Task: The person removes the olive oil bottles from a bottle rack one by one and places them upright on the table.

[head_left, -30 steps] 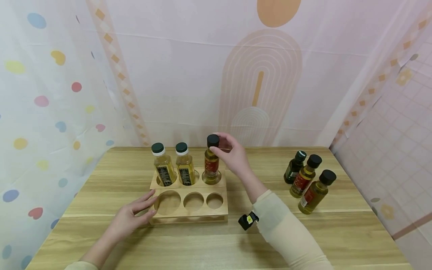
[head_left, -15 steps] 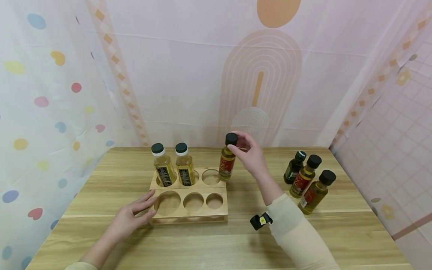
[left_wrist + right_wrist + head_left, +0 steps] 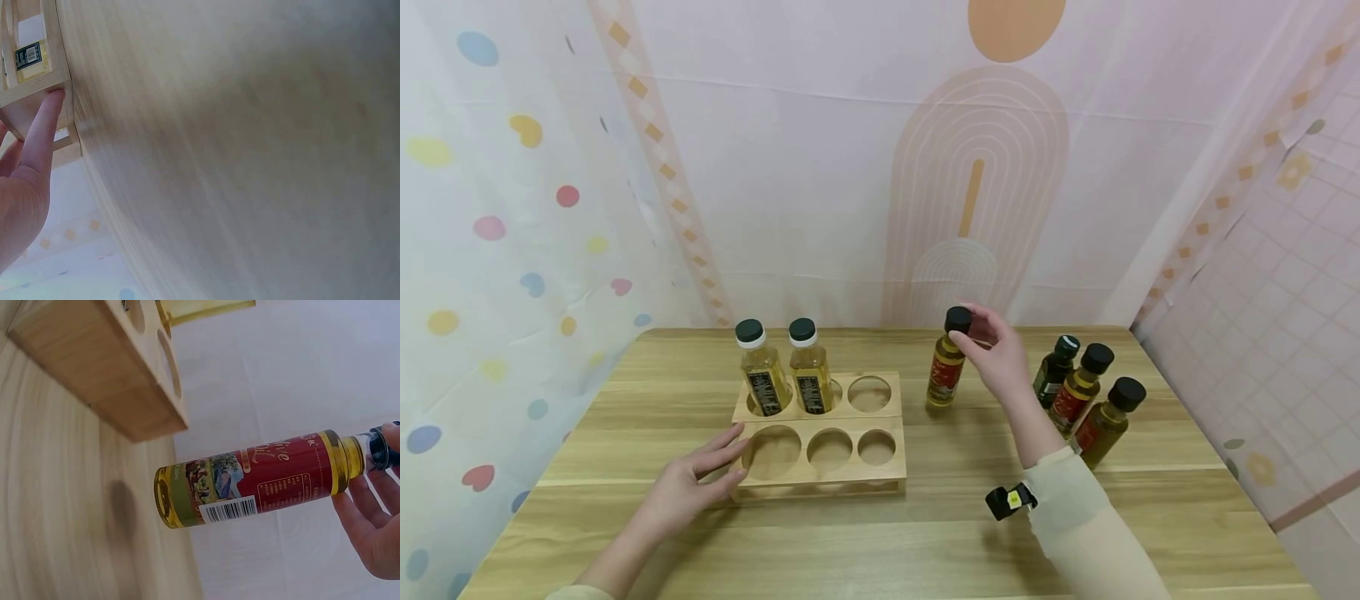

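Observation:
My right hand (image 3: 1003,362) pinches a bottle of olive oil (image 3: 946,371) at its black cap and neck. The bottle has a red label and golden oil, and hangs upright above the table, just right of a wooden bottle rack (image 3: 856,472). In the right wrist view the bottle's (image 3: 262,474) barcode and label face the camera. My left hand (image 3: 696,482) rests against the rack's left end, a finger (image 3: 47,128) extended onto its side panel. Two clear bottles with dark green caps, one at the left (image 3: 765,385) and one beside it (image 3: 811,383), stand in the back row.
To the right on the table (image 3: 865,554) stand a dark green bottle (image 3: 1051,377), a red-labelled oil bottle (image 3: 1072,398) and another black-capped oil bottle (image 3: 1101,433), partly behind my right forearm. A patterned curtain (image 3: 790,183) hangs behind the table.
My right hand has lifted the olive oil bottle out of the rack's back right hole and carried it to the right, past the rack's end. My left hand has stayed in place.

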Demonstrator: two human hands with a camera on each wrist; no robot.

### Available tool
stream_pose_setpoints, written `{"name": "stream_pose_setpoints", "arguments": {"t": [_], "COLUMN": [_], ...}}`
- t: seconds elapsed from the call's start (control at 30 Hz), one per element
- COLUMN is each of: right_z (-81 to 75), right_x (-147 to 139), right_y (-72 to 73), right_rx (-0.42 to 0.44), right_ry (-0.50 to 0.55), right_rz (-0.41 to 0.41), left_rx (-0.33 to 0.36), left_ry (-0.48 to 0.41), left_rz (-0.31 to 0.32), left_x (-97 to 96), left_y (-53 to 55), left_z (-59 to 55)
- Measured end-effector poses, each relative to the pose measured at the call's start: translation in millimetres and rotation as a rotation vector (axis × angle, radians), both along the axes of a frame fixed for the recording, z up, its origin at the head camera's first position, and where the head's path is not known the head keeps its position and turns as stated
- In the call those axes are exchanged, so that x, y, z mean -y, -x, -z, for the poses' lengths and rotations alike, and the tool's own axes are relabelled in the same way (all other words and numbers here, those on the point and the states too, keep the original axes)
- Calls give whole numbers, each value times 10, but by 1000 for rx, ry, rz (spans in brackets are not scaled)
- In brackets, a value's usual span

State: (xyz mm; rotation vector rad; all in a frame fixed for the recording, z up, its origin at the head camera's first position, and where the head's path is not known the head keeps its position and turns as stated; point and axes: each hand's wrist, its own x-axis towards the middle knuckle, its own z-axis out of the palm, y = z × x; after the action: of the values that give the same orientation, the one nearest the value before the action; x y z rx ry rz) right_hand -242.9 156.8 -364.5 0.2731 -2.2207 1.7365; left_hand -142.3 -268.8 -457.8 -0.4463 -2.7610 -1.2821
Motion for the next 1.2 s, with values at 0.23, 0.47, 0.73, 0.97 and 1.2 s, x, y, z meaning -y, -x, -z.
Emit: {"name": "stream_pose_setpoints", "arguments": {"t": [0.23, 0.47, 0.73, 0.97, 1.2], "right_z": [73, 127, 182, 185, 184], "right_x": [-208, -339, -433, -484, -515], "right_y": [-7, -14, -12, -11, -3], "right_rx": [32, 52, 50, 46, 65], "right_ry": [-27, -44, -56, -37, -33], "right_rz": [68, 160, 212, 238, 257], "left_rx": [-6, -15, -5, -7, -10], "left_ry": [6, 10, 9, 8, -6], "left_rz": [-3, -9, -5, 0, 2], "left_x": [-2, 0, -13, -6, -6], "left_y": [-1, -1, -6, -5, -6], "left_z": [2, 11, -18, -14, -9]}}
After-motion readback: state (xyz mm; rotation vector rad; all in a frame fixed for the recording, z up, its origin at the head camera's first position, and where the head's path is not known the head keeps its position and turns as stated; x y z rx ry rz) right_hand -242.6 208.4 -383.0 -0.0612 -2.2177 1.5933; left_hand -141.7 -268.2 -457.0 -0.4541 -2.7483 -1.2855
